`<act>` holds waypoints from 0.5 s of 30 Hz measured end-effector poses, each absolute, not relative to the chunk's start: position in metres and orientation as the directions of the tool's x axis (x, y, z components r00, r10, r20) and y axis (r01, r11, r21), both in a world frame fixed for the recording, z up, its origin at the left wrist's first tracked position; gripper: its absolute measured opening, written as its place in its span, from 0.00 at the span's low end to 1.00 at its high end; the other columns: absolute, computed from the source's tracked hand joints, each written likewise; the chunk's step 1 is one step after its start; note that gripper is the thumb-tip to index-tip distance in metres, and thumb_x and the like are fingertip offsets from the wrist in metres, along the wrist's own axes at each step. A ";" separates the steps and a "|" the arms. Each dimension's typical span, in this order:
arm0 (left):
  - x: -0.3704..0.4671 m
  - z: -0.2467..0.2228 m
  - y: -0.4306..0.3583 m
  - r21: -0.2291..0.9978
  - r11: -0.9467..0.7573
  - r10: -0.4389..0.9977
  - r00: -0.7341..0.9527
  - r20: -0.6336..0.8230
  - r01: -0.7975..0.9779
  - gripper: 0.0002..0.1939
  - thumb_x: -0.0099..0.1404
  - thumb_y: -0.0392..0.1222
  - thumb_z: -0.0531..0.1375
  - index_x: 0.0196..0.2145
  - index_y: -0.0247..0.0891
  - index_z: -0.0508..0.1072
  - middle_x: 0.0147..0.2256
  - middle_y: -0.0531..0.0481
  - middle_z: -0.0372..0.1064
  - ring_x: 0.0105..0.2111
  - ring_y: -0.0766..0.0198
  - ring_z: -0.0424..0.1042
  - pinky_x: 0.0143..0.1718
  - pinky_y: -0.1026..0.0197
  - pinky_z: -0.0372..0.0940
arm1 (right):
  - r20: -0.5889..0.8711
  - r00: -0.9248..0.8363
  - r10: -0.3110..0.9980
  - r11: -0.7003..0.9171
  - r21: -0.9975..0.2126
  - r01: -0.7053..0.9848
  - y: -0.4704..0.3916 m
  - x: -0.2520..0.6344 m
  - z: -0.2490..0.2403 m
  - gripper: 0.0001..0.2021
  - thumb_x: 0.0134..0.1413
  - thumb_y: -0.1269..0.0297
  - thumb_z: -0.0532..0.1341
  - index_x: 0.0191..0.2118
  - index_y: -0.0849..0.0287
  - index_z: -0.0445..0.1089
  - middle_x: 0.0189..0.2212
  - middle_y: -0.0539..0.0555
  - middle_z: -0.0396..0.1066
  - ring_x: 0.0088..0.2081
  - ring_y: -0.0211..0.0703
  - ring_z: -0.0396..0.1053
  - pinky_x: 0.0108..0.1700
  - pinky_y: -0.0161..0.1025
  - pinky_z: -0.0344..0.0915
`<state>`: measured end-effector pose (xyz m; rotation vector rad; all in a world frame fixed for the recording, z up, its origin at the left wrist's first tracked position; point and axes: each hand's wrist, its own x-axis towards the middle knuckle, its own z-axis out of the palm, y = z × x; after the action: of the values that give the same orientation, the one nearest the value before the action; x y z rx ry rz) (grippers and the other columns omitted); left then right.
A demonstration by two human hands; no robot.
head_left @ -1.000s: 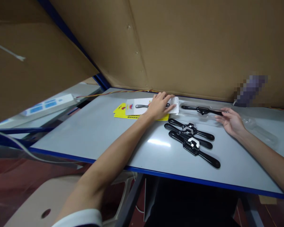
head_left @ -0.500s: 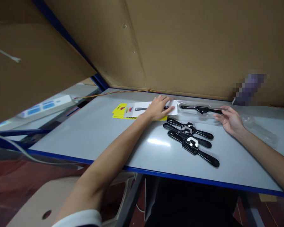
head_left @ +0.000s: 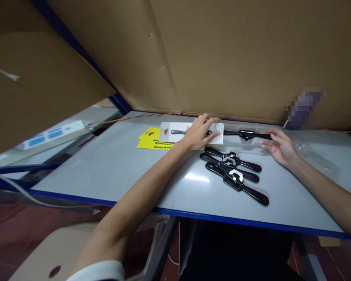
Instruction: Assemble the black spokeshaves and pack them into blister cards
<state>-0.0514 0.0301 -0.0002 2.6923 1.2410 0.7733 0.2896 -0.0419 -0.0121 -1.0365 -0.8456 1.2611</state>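
My left hand (head_left: 199,132) grips a white printed card (head_left: 178,128) across its width, thumb at the near edge and fingers at the far edge. The card bears a picture of a dark-handled tool. To its right is a clear plastic package (head_left: 261,141) with a black spokeshave (head_left: 247,135) in it; the card covers the spokeshave's left end. At the right end of the package, my right hand (head_left: 282,148) closes its fingers on the plastic, near the spokeshave's handle tip. Several yellow cards (head_left: 149,141) lie partly under the white one.
Three black spokeshaves (head_left: 236,183) lie loose on the grey table (head_left: 105,164) in front. Another clear plastic shell (head_left: 320,162) rests at right. A cardboard wall (head_left: 222,58) stands behind. A white power strip (head_left: 52,134) is at left, a chair (head_left: 58,249) below.
My left hand has slid the white card rightward, further over the package and the spokeshave's left end. More yellow card shows at left. My right hand stays at the package's right end.
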 end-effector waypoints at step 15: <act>-0.081 0.012 0.082 0.546 -0.317 0.831 -0.050 0.554 0.776 0.34 0.72 0.68 0.55 0.64 0.42 0.72 0.62 0.33 0.69 0.65 0.38 0.65 0.68 0.36 0.58 | -0.048 0.063 0.997 -0.022 -0.928 -0.371 -0.043 0.291 -0.009 0.09 0.55 0.74 0.68 0.39 0.53 0.76 0.46 0.50 0.85 0.37 0.46 0.85 0.35 0.43 0.84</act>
<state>-0.0811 0.0822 0.0120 2.1199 1.7961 1.3228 0.2907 -0.0426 -0.0089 -0.9834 -0.8600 1.3388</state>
